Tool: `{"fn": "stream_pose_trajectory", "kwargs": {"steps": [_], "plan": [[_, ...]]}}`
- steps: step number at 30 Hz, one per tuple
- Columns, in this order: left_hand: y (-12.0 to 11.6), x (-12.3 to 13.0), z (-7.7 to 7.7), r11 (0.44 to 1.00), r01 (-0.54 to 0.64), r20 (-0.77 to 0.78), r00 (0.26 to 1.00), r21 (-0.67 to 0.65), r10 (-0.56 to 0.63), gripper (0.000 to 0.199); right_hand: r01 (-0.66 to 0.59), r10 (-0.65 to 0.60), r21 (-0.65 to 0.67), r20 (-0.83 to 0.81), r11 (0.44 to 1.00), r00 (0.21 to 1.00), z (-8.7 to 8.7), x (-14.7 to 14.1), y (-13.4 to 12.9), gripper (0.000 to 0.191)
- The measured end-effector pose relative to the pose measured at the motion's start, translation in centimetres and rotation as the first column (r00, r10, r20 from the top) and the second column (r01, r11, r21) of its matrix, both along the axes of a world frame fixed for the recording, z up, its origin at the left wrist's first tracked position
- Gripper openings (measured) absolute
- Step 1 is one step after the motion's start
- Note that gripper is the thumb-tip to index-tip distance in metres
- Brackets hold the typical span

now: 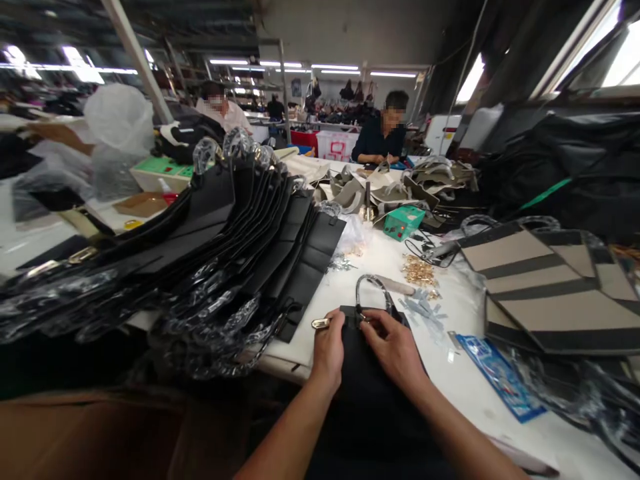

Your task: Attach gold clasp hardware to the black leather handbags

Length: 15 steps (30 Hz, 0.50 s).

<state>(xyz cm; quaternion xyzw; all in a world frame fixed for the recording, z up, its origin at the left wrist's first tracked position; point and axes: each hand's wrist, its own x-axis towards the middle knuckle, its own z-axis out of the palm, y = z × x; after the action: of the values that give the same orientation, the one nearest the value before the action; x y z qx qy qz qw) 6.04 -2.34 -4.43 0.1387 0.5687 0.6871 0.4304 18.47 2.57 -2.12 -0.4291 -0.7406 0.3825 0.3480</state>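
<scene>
A black bag panel (pixel 373 413) lies over the table's front edge, with a plastic-wrapped handle (pixel 373 279) arching up from its far end. My left hand (pixel 327 357) is closed on the panel's left edge. A gold-coloured metal fitting (pixel 321 323) sticks out beside that hand's fingers; what it is fixed to is hidden. My right hand (pixel 397 350) pinches near the left foot of the handle, fingertips pressed together. Any small part between those fingertips is too small to make out.
Black bag panels with wrapped handles (pixel 280 227) are heaped at left. On the white table (pixel 450 380) are gold fittings (pixel 420 270), grey strips (pixel 425 310), a green box (pixel 404 222) and a blue packet (pixel 500 377). Beige-and-black panels (pixel 545 280) lie right. A person (pixel 383 140) sits opposite.
</scene>
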Motion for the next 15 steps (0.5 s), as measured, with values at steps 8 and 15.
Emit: {"fn": "stream_pose_trajectory", "kwargs": {"steps": [8, 15], "plan": [[-0.02, 0.04, -0.07, 1.000, 0.007, -0.068, 0.998, 0.022, -0.005, 0.036, -0.050, 0.041, 0.079, 0.115, 0.996, 0.992, 0.27, -0.26, 0.24, 0.022], [0.05, -0.25, -0.18, 1.000, 0.017, -0.174, 0.985, 0.021, -0.013, 0.034, -0.039, 0.030, 0.054, 0.168, 0.998, 0.985, 0.24, -0.70, 0.53, 0.022]]}}
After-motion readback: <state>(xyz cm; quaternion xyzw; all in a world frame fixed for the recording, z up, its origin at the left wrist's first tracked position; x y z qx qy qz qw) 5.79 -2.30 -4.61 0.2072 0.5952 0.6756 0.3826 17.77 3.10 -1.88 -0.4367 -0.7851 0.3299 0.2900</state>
